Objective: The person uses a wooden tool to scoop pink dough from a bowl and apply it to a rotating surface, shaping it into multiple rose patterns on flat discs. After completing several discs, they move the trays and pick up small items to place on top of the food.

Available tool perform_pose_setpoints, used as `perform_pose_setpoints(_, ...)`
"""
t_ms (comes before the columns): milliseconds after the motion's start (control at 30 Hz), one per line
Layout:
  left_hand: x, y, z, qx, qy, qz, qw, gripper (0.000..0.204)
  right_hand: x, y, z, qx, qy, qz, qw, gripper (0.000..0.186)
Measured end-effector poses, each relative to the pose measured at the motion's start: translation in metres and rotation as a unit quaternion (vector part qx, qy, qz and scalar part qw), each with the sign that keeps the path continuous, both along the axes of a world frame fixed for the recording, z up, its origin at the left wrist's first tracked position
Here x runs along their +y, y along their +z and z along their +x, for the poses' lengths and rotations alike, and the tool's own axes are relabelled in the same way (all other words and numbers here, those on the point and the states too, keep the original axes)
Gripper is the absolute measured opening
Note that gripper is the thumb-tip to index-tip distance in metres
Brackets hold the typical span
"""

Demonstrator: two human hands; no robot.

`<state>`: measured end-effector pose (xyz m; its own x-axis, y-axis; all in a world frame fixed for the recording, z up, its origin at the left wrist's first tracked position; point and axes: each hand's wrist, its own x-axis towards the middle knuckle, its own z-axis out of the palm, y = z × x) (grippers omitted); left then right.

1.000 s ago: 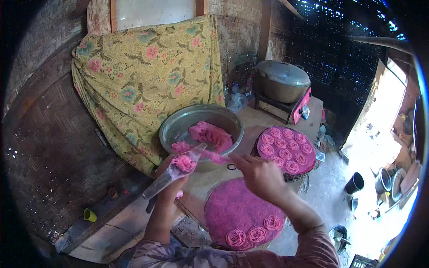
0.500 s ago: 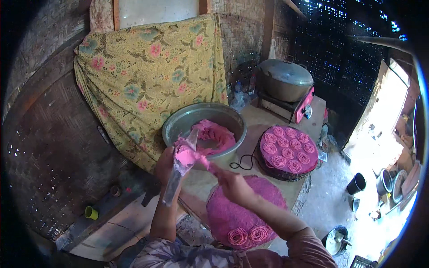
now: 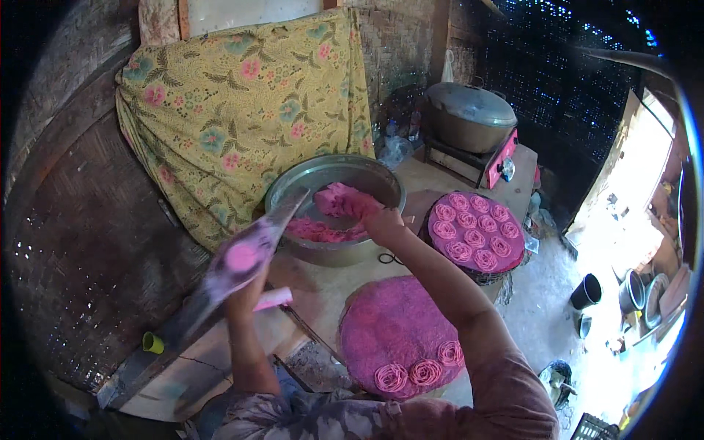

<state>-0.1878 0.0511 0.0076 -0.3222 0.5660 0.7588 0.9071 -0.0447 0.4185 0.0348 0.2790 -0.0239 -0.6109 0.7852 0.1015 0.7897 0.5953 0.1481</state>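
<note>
My left hand (image 3: 246,293) grips a long wooden board-shaped press (image 3: 273,229), tilted and blurred by motion, with pink dough (image 3: 241,257) in its middle opening. A pale pink-smeared cylinder (image 3: 273,298) shows just below that hand. My right hand (image 3: 384,224) is closed at the right rim of a big metal basin (image 3: 334,256). A short light handle end (image 3: 408,219) pokes out of its fist; the working end is hidden. Pink dough (image 3: 345,198) lies heaped inside the basin. Closer to me, a round purple-pink tray (image 3: 392,323) carries three coiled strand rosettes (image 3: 391,377).
A second round tray (image 3: 474,232) full of pink rosettes sits on the right, before a lidded pot (image 3: 471,117) on a pink-fronted stove (image 3: 500,160). A patterned yellow cloth (image 3: 249,110) hangs behind the basin. Black bucket (image 3: 586,292) and yellow cup (image 3: 152,342) stand lower down.
My right hand has gone from the press to the basin. My left hand has swung the press left, away from the basin. A third rosette on the near tray has come into view.
</note>
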Motion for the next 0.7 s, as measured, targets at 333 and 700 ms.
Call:
perform_pose_setpoints(333, 0.007, -0.007, 0.047, -0.683, -0.598, 0.181, 0.377, 0.015, -0.188, -0.036, 0.014, 0.524, 0.02, -0.823, 0.219, 0.082)
perform_pose_setpoints(700, -0.004, -0.059, 0.12, -0.206, -0.439, -0.229, 0.844, 0.027, -0.206, 0.036, 0.152, 0.712, 0.113, -0.367, 0.588, 0.082)
